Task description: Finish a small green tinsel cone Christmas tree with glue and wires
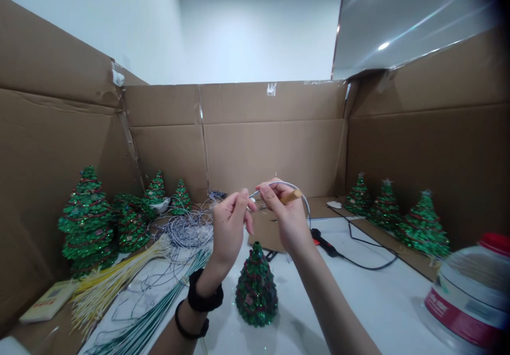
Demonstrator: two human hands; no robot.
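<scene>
Both of my hands are raised above the table, their fingertips a short gap apart. My left hand (pixel 233 219) pinches one end of a thin pale wire (pixel 306 202) between thumb and fingers, with a small white piece at the fingertips. In my right hand (pixel 285 214) is a tool with a wooden handle (pixel 292 196); its working end is hidden by the fingers. The wire passes through that hand's fingertips too and arcs over its back. Below the hands a small green glittery Christmas tree (pixel 257 290) stands upright, its top bare.
Tangled grey wires (pixel 187 233), yellow-white strands (pixel 123 272) and green strands (pixel 159 312) lie at left. Glittery trees (pixel 88 222) stand left, others (pixel 425 225) right. A black corded tool (pixel 324 242) lies behind my right forearm. A red-capped jar (pixel 472 291) is front right. Cardboard walls (pixel 274 148) enclose the table.
</scene>
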